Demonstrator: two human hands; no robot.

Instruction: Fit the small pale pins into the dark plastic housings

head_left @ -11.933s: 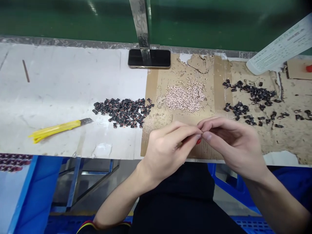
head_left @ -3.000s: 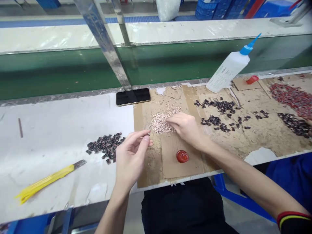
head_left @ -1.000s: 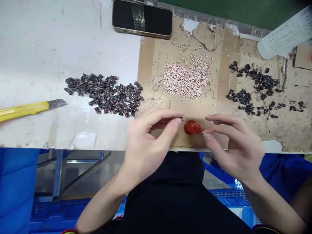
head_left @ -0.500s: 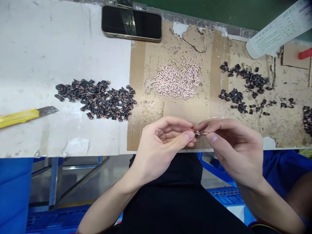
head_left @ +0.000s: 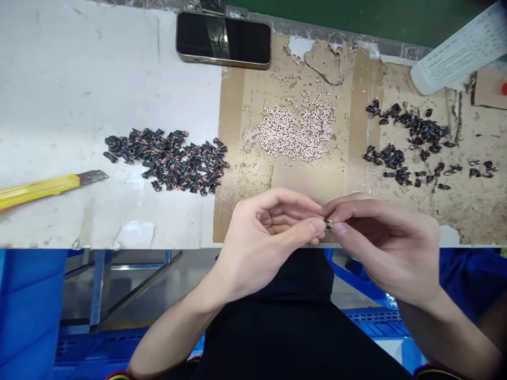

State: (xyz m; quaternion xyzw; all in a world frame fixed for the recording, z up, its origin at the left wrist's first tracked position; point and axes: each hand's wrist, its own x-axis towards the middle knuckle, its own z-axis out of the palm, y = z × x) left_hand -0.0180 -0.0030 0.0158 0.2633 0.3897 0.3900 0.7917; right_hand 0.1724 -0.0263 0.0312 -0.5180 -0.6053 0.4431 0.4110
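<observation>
Left hand [head_left: 269, 237] and right hand [head_left: 390, 248] meet fingertip to fingertip at lower centre of the frame, just over the near edge of the table. Thumb and forefinger of each hand are pinched shut. A small part [head_left: 329, 224] is clamped between them at the meeting point. It is dark with a glint of metal and too tiny to make out further. Other fingers are curled loosely. Both forearms run down to the bottom edge, over a dark lap.

Under and behind the hands lies a worn cardboard sheet [head_left: 245, 179], its surface torn and flaking. On it, above the hands at centre, is a heap of pale pink bits [head_left: 295, 134]. On the right of the frame, on the same cardboard, are scattered dark pieces [head_left: 407, 142] in loose clusters.

Left of the cardboard is the bare white tabletop [head_left: 79, 79], with a dense pile of dark pieces [head_left: 170, 161] on it. Further left lies a yellow utility knife [head_left: 43, 187], flat, blade pointing toward that pile.

At top centre is a phone [head_left: 224, 38], screen dark, lying flat and straddling the tabletop and cardboard. In the upper right corner a white bottle [head_left: 459, 50] lies tilted, partly cut off by the frame. A green strip [head_left: 336, 13] runs along the top edge.
</observation>
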